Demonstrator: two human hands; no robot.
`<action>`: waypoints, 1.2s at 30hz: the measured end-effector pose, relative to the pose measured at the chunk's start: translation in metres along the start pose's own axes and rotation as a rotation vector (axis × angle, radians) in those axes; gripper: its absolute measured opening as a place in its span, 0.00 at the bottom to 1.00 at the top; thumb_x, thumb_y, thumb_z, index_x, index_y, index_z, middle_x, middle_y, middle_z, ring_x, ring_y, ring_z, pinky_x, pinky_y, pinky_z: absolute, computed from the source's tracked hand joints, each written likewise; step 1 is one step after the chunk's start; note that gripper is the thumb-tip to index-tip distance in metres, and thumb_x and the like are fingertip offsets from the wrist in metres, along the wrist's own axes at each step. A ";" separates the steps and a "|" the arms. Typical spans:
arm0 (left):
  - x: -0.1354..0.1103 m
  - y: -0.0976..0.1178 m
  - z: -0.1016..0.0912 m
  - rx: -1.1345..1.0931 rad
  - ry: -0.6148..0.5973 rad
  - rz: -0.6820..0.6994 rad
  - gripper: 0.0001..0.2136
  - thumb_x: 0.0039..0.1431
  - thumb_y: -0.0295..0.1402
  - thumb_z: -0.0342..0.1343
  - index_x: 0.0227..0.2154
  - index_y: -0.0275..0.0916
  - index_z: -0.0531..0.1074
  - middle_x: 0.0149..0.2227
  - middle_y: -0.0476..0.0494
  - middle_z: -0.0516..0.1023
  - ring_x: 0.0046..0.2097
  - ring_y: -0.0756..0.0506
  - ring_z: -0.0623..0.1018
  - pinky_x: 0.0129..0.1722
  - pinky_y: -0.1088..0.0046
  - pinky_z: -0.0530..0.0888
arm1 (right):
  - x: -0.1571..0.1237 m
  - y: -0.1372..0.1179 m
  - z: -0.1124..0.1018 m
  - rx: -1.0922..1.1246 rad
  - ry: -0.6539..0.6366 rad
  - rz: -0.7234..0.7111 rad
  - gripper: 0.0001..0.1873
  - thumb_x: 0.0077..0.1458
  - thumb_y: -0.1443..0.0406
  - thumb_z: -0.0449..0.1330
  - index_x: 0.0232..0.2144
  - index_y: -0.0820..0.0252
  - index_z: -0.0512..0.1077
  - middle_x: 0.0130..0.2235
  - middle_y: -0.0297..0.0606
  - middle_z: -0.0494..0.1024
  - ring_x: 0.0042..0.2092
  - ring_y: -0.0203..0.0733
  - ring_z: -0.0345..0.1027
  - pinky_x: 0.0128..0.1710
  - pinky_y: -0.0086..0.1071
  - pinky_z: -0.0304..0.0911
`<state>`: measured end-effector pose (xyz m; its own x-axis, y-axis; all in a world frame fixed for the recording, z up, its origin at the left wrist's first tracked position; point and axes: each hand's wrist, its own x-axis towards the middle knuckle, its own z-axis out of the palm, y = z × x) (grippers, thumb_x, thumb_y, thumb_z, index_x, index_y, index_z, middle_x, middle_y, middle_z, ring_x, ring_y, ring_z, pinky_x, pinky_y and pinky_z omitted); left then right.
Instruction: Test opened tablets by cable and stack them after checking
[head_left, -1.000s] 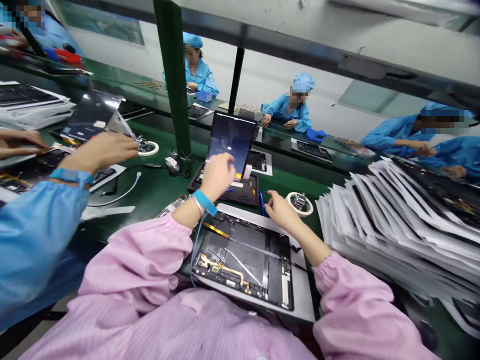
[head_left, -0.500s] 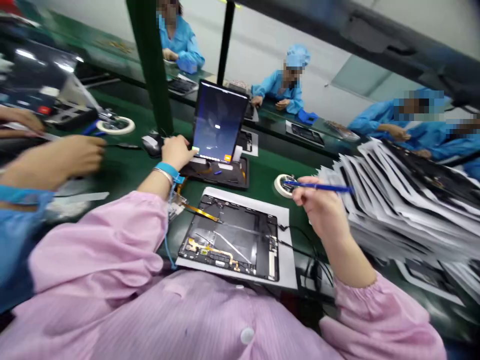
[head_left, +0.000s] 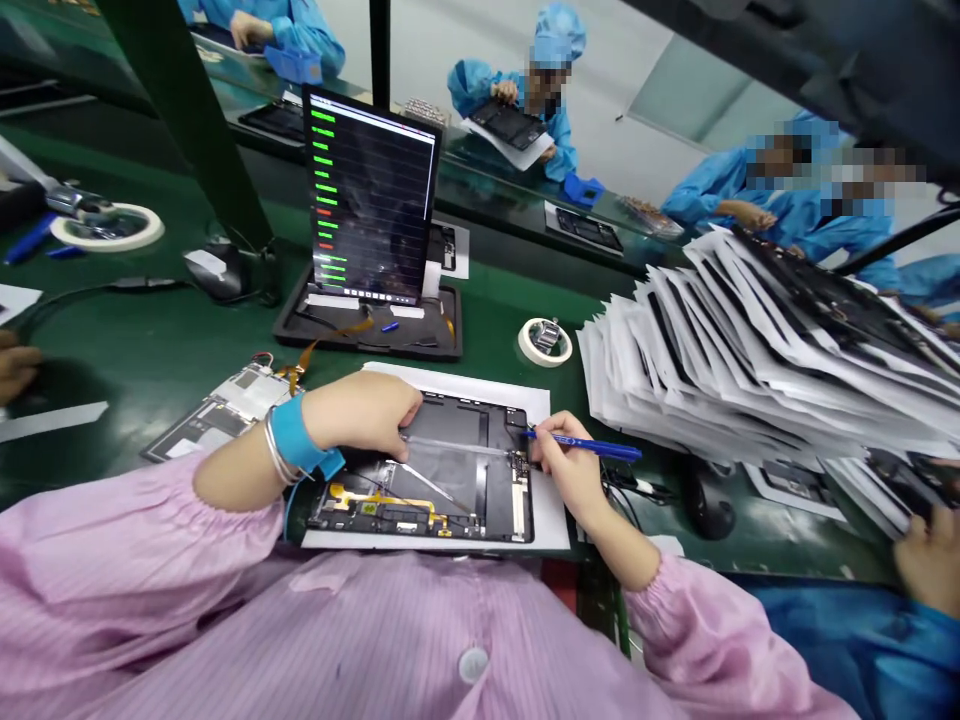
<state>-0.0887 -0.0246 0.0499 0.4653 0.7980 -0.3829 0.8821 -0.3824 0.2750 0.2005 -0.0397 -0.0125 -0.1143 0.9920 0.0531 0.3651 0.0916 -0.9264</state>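
Note:
An opened tablet chassis (head_left: 457, 480) lies on a white sheet (head_left: 551, 505) in front of me, with cables and a gold flex strip inside. My left hand (head_left: 364, 415), with a blue wrist strap, rests curled on the chassis's upper left part. My right hand (head_left: 566, 470) grips a blue pen-like tool (head_left: 592, 447), whose tip touches a connector near the chassis's right edge. Behind it a standing tablet (head_left: 373, 200) shows green bars on a dark screen.
A tall stack of chassis on white sheets (head_left: 757, 350) fills the right. A tape roll (head_left: 545, 342) lies beside it. A dark tray (head_left: 367, 330) holds the standing tablet. Another tape roll (head_left: 109, 225) and a mouse (head_left: 217, 270) lie left. Workers in blue sit opposite and beside me.
My left hand has come back from the standing tablet onto the chassis. My right hand brought the blue tool down to the chassis's right edge. The screen now shows green bars.

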 end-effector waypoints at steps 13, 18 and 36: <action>0.003 -0.015 -0.001 -0.246 -0.174 -0.031 0.10 0.50 0.40 0.52 0.22 0.39 0.69 0.18 0.49 0.73 0.20 0.49 0.69 0.22 0.75 0.59 | 0.001 0.006 0.002 -0.117 -0.025 -0.065 0.10 0.58 0.61 0.54 0.26 0.56 0.61 0.21 0.27 0.64 0.23 0.34 0.59 0.26 0.28 0.55; 0.004 -0.021 -0.003 -0.258 -0.105 0.094 0.07 0.45 0.32 0.50 0.21 0.39 0.73 0.23 0.50 0.75 0.25 0.50 0.70 0.24 0.77 0.61 | -0.002 -0.003 -0.004 -0.109 -0.009 -0.118 0.11 0.59 0.61 0.53 0.26 0.56 0.60 0.19 0.26 0.62 0.21 0.34 0.57 0.23 0.28 0.54; 0.012 -0.041 -0.010 -0.447 0.063 0.120 0.10 0.48 0.38 0.55 0.26 0.37 0.76 0.26 0.49 0.77 0.28 0.50 0.72 0.27 0.78 0.64 | 0.159 -0.055 0.015 -1.255 0.127 -0.298 0.19 0.57 0.71 0.47 0.49 0.71 0.67 0.42 0.54 0.74 0.45 0.53 0.66 0.41 0.39 0.59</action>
<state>-0.1202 0.0054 0.0423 0.5449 0.7922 -0.2750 0.6979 -0.2466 0.6724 0.1486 0.1121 0.0413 -0.2783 0.9144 0.2941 0.9603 0.2587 0.1042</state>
